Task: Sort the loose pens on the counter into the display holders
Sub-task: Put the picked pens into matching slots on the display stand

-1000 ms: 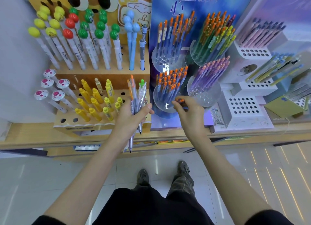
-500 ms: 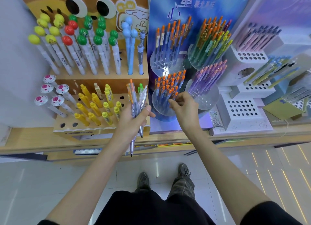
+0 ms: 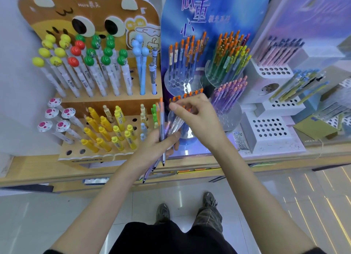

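— What can't you make out from where you sit?
— My right hand covers the front clear holder at centre frame, so only the tops of its orange-capped pens show. The fingertips are smeared, and I can't tell whether they pinch anything.
— And the other hand?
— My left hand grips a bundle of pens. Its upper ends blur together, so I can't count them.
— The edges?
— The bear-shaped display and blue board are cut off at the top. The far-right holders are blurred and run off the frame. Label print is too small to read.
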The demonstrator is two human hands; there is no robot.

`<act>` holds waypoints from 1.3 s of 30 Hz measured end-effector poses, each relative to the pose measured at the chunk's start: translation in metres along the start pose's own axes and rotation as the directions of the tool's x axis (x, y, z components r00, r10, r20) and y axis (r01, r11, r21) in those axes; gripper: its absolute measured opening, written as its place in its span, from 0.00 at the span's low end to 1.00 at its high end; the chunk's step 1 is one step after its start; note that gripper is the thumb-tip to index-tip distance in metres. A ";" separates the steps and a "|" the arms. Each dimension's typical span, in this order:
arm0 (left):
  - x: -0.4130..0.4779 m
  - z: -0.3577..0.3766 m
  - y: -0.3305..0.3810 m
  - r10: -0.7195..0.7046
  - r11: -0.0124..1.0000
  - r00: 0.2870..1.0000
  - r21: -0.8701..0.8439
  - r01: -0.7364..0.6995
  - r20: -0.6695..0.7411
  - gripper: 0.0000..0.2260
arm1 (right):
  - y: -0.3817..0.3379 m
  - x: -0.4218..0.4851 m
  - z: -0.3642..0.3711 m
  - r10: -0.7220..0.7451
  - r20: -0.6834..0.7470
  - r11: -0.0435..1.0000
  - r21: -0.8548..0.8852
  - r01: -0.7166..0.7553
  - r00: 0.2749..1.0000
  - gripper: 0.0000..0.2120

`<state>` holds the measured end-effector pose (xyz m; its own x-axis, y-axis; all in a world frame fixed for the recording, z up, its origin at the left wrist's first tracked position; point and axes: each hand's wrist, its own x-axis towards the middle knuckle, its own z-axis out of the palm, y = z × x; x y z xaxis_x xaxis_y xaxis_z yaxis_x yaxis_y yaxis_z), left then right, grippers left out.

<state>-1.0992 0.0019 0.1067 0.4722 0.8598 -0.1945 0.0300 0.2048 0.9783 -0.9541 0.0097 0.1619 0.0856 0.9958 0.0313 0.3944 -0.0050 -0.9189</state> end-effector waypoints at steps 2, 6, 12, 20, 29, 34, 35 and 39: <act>0.002 0.004 0.000 -0.012 0.997 1.000 0.073 0.011 0.016 0.06 | -0.001 0.001 0.004 0.029 0.046 0.999 -0.036 -0.028 0.999 0.06; 0.006 0.010 -0.003 -0.034 0.986 0.999 0.162 0.028 0.036 0.10 | 0.002 0.001 0.004 0.065 0.075 0.998 0.006 -0.066 0.995 0.06; 0.008 0.010 -0.003 -0.042 0.999 0.999 -0.004 0.042 -0.022 0.25 | 0.006 0.004 -0.036 0.138 -0.291 0.903 0.429 0.000 0.947 0.12; 0.012 0.013 -0.013 -0.014 0.998 0.972 -0.061 0.000 -0.233 0.14 | 0.047 0.002 -0.060 0.079 -0.429 0.976 0.218 0.018 0.900 0.08; 0.009 0.016 -0.010 -0.046 0.995 0.950 -0.097 0.017 -0.308 0.11 | 0.085 -0.001 -0.029 0.151 -0.313 0.980 0.175 -0.099 0.938 0.05; 0.008 0.019 -0.011 -0.031 0.998 0.945 -0.061 0.011 -0.326 0.10 | 0.085 -0.001 -0.020 0.063 -0.302 0.997 0.069 -0.045 0.951 0.03; 0.007 0.019 -0.011 -0.026 0.998 0.945 -0.056 0.008 -0.326 0.10 | 0.084 0.000 -0.016 0.034 -0.279 0.999 0.018 -0.030 0.960 0.03; 0.004 0.019 -0.011 -0.025 0.998 0.944 -0.068 0.003 -0.329 0.09 | 0.084 0.001 -0.003 -0.027 -0.201 0.990 -0.143 -0.002 0.979 0.05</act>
<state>-1.0810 -0.0054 0.0965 0.1549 0.9605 -0.2313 -0.0285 0.2383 0.9708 -0.9182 0.0099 0.0859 0.2572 0.9570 0.1342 0.5208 -0.0203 -0.8534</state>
